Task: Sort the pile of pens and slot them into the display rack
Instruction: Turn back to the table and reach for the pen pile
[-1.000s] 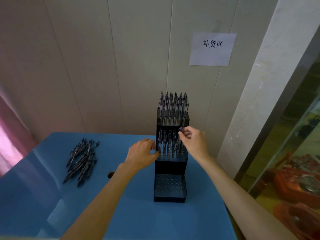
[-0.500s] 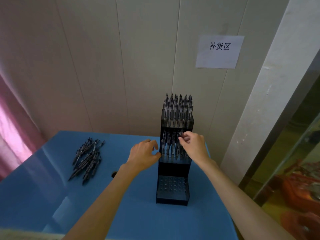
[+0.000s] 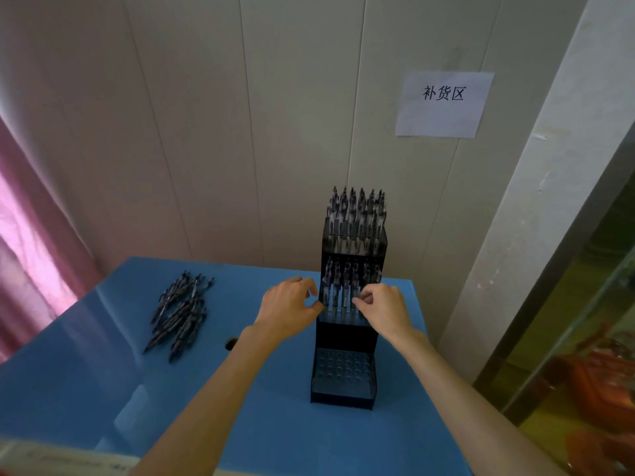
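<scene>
Glossy blue table (image 3: 103, 389), dark translucent plastic rack (image 3: 343, 389), paper sign (image 3: 443, 104), pink cloth curtain (image 3: 31, 255).

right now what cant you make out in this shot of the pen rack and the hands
- Head view: whether the right hand pinches a pen; its curled fingers hide the tips.
- Head view: the middle tier's right-hand slots in the display rack, covered by that hand.
- Head view: the count of loose pens; overlapping and too small.
- Head view: the left hand thumb's contact with the rack; unclear.

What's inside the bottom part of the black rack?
The rack's bottom tier shows only rows of empty holes, no pens. How deep the holes go is hidden.
</scene>
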Demonstrator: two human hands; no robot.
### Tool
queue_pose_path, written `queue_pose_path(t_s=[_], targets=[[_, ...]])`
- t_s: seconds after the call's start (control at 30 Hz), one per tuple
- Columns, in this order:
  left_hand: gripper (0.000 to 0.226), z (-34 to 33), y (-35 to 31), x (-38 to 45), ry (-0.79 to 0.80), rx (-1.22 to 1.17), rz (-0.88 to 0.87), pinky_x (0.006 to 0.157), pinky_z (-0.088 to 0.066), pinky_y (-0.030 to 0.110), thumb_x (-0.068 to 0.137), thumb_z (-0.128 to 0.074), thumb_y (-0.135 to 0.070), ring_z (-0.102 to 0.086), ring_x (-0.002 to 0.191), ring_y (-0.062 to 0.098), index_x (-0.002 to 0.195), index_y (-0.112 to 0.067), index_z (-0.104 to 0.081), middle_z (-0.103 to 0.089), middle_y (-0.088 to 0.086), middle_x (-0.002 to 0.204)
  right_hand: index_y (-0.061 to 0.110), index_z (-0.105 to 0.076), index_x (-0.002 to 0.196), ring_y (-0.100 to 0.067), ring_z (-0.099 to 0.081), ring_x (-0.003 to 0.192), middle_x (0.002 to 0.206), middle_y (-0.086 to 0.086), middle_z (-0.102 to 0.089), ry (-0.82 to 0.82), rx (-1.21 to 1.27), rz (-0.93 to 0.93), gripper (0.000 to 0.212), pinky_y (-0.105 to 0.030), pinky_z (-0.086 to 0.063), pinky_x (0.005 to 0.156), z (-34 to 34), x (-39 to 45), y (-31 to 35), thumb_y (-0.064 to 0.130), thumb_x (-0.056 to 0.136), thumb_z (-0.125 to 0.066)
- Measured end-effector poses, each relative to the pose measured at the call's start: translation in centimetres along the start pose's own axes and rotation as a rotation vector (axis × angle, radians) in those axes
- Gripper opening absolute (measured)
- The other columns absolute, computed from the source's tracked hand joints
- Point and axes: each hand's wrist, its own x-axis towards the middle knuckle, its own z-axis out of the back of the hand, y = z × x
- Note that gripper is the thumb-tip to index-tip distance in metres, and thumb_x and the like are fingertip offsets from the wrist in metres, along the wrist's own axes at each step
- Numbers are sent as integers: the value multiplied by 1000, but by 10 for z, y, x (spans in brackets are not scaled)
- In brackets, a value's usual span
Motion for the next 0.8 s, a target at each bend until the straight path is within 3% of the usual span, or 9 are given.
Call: queue_pose_path(t_s=[0.17,0.27,0.5,0.63,0.8], targets=[[36,2,0,-10,1,-26,44,86,-51,36,98,-54,-42,-61,105,19,129,-25,-58,-60,-3,125,22,-75,94,-8,-66,75,83,10,-72,53,-45,68,9,-32,-60,70,8,-14,9,30,92,-70],[40,4,4,-22,-7,-32,73,86,-53,40,99,-51,-46,-63,105,20,135,-29,-54,-59,-4,128,24,-73,101,-8,-65,81,88,12,-71,100,-4,106,12,-31,-58,73,8,-22,20,32,93,-68],[45,17,25,-76,-56,0,183,89,-53,40,100,-52,-42,-63,109,20,142,-29,-51,-55,-3,141,20,-62,129,-13,-62,109,122,6,-66,230,89,230,36,-33,-52,96,-18,-44,56,36,97,-64],[45,29,49,-111,-75,20,275,87,-51,36,99,-54,-42,-64,105,17,142,-29,-51,-55,-4,140,20,-60,131,-14,-59,116,129,4,-63,296,87,297,38,-31,-50,99,-43,-51,87,39,98,-61],[49,49,89,-152,-117,30,395,93,-50,37,99,-54,-45,-56,120,19,144,-28,-48,-52,-7,142,20,-58,133,-19,-57,122,135,0,-59,377,67,359,39,-36,-48,104,-77,-59,135,40,99,-59]])
